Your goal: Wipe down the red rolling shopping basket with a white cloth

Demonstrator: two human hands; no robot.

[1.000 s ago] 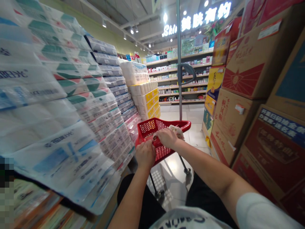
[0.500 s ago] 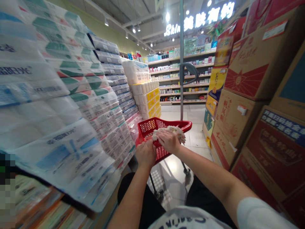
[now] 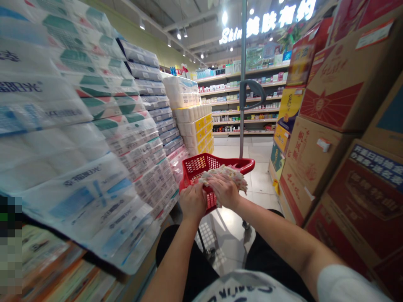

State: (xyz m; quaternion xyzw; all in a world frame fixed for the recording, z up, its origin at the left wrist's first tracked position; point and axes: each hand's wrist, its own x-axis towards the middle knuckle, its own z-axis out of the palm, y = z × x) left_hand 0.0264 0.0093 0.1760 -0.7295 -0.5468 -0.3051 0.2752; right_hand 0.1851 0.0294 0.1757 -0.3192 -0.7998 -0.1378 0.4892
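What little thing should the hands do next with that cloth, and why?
Perhaps slide the cloth a little along the red basket, using the right hand: that hand holds the cloth against the basket, and the left hand grips the near edge, which may keep it steady.

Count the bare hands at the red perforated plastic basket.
2: the left hand grips the near edge of the red perforated plastic basket; the right hand is on the off-white shaggy cloth. Some fingertips are hidden.

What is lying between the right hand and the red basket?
In the head view, a whitish cloth lies between the right hand and the red basket.
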